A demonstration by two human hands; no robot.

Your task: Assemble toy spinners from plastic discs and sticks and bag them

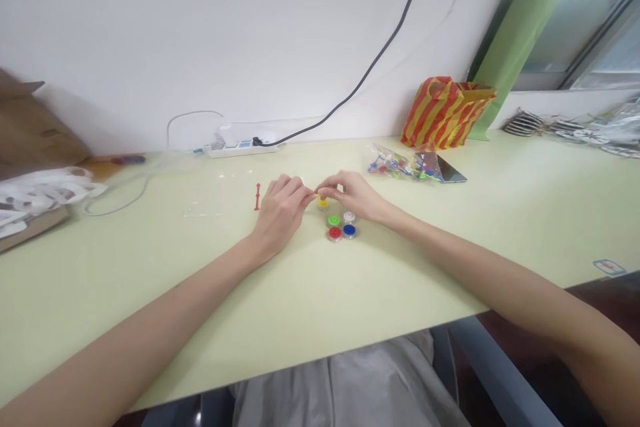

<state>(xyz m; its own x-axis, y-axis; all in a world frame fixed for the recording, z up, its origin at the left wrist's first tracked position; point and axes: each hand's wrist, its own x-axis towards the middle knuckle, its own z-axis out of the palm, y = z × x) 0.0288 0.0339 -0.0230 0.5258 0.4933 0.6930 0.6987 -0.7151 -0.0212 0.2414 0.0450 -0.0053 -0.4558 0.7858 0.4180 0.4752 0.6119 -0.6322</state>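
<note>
My left hand (284,210) rests on the table with its fingers closed in a pinch, the tips pointing right. My right hand (353,192) is closed too, thumb and forefinger meeting the left fingertips. Whatever is pinched there is too small to make out; a bit of yellow shows between the hands. Just under the right fingertips sits a yellow-topped small round piece (323,203). Nearer to me stand similar round pieces in green (334,220), white (349,217), red (335,233) and blue (349,231). Left of my left hand lies a thin red stick with pointed ends (257,197).
Behind my right hand lie a clear bag of small coloured parts (393,161) and a dark flat device (450,169). A striped bag (445,113) stands against the wall. A power strip (243,149) with a black cable is at the back; white material (45,190) lies far left.
</note>
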